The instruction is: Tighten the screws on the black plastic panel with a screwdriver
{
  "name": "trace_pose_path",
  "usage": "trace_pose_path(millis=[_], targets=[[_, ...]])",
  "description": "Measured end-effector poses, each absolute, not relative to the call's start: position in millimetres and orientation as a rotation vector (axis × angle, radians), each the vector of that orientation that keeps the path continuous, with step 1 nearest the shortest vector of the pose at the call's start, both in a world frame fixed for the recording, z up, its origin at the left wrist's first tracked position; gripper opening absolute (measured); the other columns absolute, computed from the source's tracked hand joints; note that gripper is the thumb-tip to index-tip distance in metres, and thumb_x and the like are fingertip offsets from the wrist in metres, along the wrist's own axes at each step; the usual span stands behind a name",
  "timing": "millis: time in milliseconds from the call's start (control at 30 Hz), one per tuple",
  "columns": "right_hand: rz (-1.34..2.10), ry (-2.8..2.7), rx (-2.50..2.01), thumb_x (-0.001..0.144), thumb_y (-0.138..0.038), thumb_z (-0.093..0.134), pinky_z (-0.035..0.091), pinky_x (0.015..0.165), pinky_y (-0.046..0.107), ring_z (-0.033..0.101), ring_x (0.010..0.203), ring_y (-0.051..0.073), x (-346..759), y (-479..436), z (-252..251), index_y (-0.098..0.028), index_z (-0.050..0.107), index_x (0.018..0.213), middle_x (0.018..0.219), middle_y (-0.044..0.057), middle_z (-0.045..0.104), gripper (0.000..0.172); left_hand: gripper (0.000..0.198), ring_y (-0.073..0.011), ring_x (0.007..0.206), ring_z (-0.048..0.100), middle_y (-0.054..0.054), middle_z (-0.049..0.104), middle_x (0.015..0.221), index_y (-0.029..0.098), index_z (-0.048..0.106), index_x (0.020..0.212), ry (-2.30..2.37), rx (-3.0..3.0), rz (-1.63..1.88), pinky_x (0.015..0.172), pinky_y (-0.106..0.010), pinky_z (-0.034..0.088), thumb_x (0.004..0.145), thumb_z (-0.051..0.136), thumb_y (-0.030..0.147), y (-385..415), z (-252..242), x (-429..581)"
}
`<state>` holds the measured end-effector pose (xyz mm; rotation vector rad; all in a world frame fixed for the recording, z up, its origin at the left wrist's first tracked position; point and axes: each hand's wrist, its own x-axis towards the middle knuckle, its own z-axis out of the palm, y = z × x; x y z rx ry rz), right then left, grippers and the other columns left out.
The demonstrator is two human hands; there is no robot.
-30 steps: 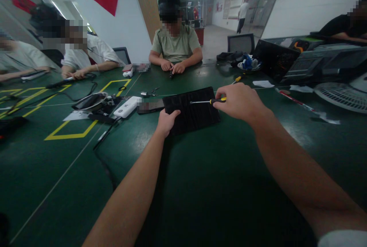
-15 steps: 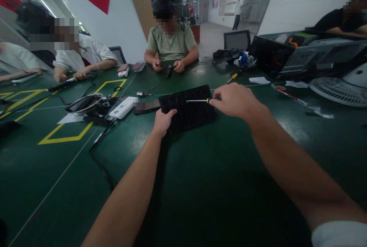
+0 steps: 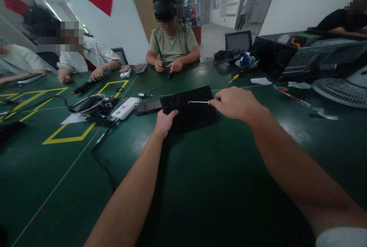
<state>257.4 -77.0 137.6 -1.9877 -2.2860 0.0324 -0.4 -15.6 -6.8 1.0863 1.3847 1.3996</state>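
My left hand [image 3: 165, 122] grips the left edge of a flat black panel [image 3: 197, 115] with ridges across its face. Its thumb lies on top; the other fingers are hidden beneath. The panel is tilted up off the green table [image 3: 200, 186]. My right hand [image 3: 236, 103] is closed round the handle of a screwdriver [image 3: 199, 102], at the panel's upper right. The shaft points left across the panel, and its tip is at a small spot near the middle. Whether the tip sits in a screw I cannot tell.
Left of the panel lie a dark phone [image 3: 148, 106], a white power bank [image 3: 125, 108] and small metal parts [image 3: 142, 95]. A yellow screwdriver [image 3: 235, 77], papers [image 3: 260, 81] and a fan grille [image 3: 341, 91] are at right. Co-workers sit across the table [image 3: 172, 48] and at left.
The view has shifted slightly, moving everything a little right. Both hands keep their holds on the panel and the screwdriver. A co-worker opposite has brought a hand onto a small black object.
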Motion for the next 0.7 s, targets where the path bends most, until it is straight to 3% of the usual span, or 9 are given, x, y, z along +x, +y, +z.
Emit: trace_pose_path(millis=[233,367,700], targets=[[0.055,-2.293,-1.978,0.098,-0.051,0.048,0.050,0.076,0.041,0.069,0.095,0.031,258.7,-76.3,134.3,-0.023,0.074,0.107,0.103,0.014,0.076,0.039,0.037,-0.0303,0.093,0.076,-0.009,0.079,0.095,0.017,0.075,0.092,1.380,1.088,1.407,0.092,-0.046,0.060,0.059,0.085,0.029,-17.4,-6.2,0.0],[0.029,-2.316,-1.963,0.091,-0.044,0.058,0.048,0.072,0.040,0.068,0.093,0.031,261.3,-74.9,131.3,-0.024,0.071,0.113,0.104,0.012,0.075,0.032,0.035,-0.0307,0.092,0.076,-0.010,0.079,0.095,0.017,0.075,0.092,1.400,1.081,1.402,0.092,-0.046,0.060,0.060,0.085,0.028,-18.0,-5.1,-0.1],[0.031,-2.311,-1.937,0.091,-0.045,0.060,0.048,0.070,0.040,0.068,0.092,0.031,263.3,-73.1,133.0,-0.026,0.075,0.106,0.101,0.011,0.076,0.028,0.038,-0.0313,0.093,0.076,-0.011,0.079,0.096,0.017,0.075,0.093,1.382,1.073,1.395,0.091,-0.046,0.060,0.059,0.085,0.030,-18.5,-4.1,0.2]])
